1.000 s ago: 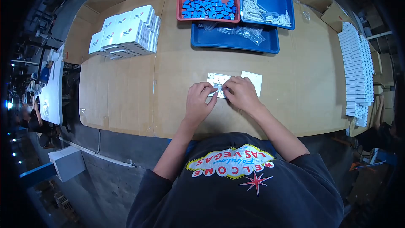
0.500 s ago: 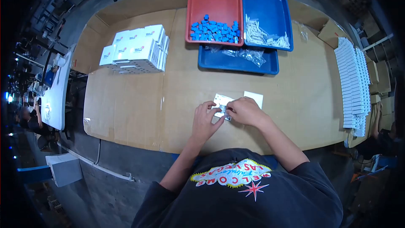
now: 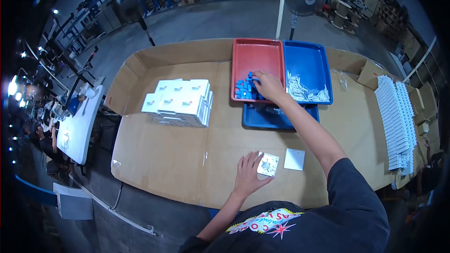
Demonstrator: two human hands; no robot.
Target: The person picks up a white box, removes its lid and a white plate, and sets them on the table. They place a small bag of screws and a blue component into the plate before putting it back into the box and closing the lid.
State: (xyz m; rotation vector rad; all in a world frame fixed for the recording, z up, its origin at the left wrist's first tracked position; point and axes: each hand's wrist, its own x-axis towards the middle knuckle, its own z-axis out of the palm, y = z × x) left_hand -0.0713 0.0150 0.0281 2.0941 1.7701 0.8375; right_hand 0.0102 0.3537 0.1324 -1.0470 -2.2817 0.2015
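My left hand (image 3: 248, 174) rests on the cardboard-covered table, thumb and fingertips against the edges of a white square plate (image 3: 268, 164) with a grey fitting in its middle. Just right of that plate lies a second, plain white square plate (image 3: 294, 159). My right hand (image 3: 268, 85) reaches into the red tray (image 3: 258, 54), its fingers bent at small blue plastic pieces (image 3: 244, 89). A blue piece shows between the thumb and index finger; my hand covers part of the pile.
A blue tray (image 3: 304, 56) with white slim parts (image 3: 302, 89) adjoins the red one. Another blue tray (image 3: 276, 121) sits in front, below them. White boxes (image 3: 180, 100) are stacked at left, and long rows of white pieces (image 3: 396, 122) at right. Cardboard walls (image 3: 187, 51) edge the table.
My right hand has left the white plate and moved forward into the red tray. My left hand stays at the plate, whose fitting is now uncovered. The view has tilted up.
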